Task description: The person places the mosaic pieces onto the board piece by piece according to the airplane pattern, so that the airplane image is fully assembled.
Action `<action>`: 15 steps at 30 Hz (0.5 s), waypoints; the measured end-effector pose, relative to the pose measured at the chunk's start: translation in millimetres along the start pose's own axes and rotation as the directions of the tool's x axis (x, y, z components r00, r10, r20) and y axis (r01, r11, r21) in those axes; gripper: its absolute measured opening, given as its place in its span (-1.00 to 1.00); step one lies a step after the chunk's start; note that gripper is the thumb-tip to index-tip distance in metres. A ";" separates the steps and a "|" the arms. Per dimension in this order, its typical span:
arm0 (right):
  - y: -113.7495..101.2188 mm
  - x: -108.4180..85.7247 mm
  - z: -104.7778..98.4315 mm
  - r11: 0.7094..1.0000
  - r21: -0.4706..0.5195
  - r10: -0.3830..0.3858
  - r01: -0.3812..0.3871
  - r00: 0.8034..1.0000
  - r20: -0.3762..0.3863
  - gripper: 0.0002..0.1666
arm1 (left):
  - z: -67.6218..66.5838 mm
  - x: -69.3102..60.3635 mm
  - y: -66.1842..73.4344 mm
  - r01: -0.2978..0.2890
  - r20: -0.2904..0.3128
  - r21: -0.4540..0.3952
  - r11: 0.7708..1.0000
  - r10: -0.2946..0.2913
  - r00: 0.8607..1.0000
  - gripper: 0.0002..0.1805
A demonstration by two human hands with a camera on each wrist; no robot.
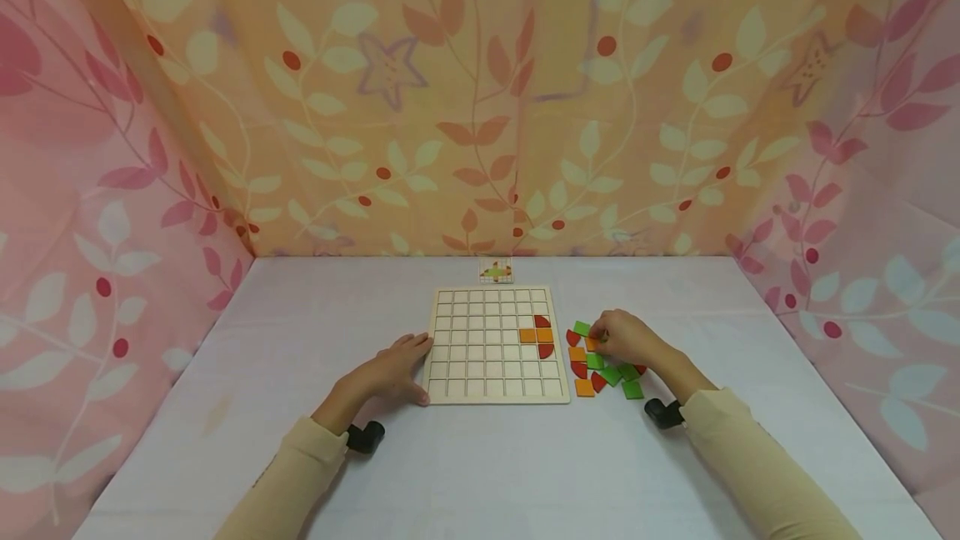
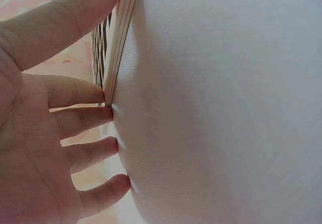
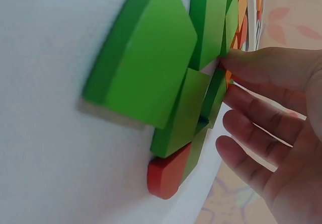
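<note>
Your cream cloth sleeves (image 1: 288,482) come first, reaching up from the bottom of the head view to your wrists. Your left hand (image 1: 388,370) has its fingers spread and grips nothing; its fingers and thumb touch the left edge of the flat, pale wooden board (image 1: 476,352) — most likely to stop it sliding. Your right hand (image 1: 628,338) bends down over the loose pieces, with finger and thumb tips right at one orange square piece (image 1: 592,345). I cannot tell if you pinch it or only touch it.

Around those tips lie green square pieces (image 1: 632,390), more orange squares (image 1: 585,388) and red pieces with a round side (image 1: 578,370), some leaning on each other. They sit just beside the board's right edge, probably so you need only a short reach.

On the board, two orange squares (image 1: 528,336) lie side by side near the right edge, with a red piece above and another below the outer one. Thin lines make boxes that seem meant to keep pieces straight.

Past the far edge lies a small picture card (image 1: 497,270) — likely put where no hand covers it. White cloth (image 1: 480,473) lies under everything, with flowery cloth walls (image 1: 480,148) around.
</note>
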State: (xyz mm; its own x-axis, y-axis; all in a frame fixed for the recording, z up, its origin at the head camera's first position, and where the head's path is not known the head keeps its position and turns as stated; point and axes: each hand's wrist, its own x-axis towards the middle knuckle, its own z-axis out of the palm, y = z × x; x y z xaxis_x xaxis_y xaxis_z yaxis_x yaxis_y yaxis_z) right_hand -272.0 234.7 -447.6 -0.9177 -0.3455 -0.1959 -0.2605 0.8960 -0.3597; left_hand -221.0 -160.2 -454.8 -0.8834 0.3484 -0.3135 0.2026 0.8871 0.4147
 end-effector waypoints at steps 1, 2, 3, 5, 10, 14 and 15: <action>0.5 0.1 0.3 1.000 -0.006 -0.002 0.002 1.000 0.001 -0.77 | 0.4 0.3 -0.1 0.000 0.001 0.001 1.000 0.000 1.000 0.11; 1.0 0.3 0.7 1.000 -0.011 -0.003 0.003 1.000 0.000 -0.77 | 0.7 0.6 -0.3 0.000 0.001 0.002 1.000 0.000 1.000 0.11; 1.6 0.4 1.0 1.000 -0.019 -0.011 0.011 1.000 -0.002 -0.77 | 0.8 0.6 -0.3 -0.002 0.002 0.004 1.000 0.002 1.000 0.11; 2.9 0.4 1.9 0.999 -0.030 -0.018 0.017 1.000 -0.009 -0.77 | 0.8 0.5 0.0 -0.002 0.002 0.006 1.000 0.002 1.000 0.11; 4.0 -1.1 2.4 0.999 -0.027 -0.020 0.020 1.000 -0.021 -0.77 | 0.2 -0.9 0.5 -0.006 0.002 0.010 1.000 0.006 1.000 0.11; 2.0 -2.5 0.5 1.000 0.005 -0.010 0.010 1.000 -0.027 -0.75 | -0.6 -1.4 0.9 -0.006 0.001 0.007 1.000 0.006 1.000 0.11; 1.6 -2.9 0.1 1.000 0.011 -0.012 0.012 0.999 -0.030 -0.74 | -0.7 -1.5 1.0 -0.005 0.001 0.004 1.000 0.005 1.000 0.11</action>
State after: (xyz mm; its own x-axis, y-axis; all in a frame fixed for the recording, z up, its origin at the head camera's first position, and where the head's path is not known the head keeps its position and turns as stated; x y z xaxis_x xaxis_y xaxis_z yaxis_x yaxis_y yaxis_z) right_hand -269.7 237.1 -447.6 -0.9230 -0.3477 -0.1646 -0.2684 0.8886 -0.3719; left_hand -219.8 -160.0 -453.3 -0.8821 0.3529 -0.3120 0.2086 0.8865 0.4130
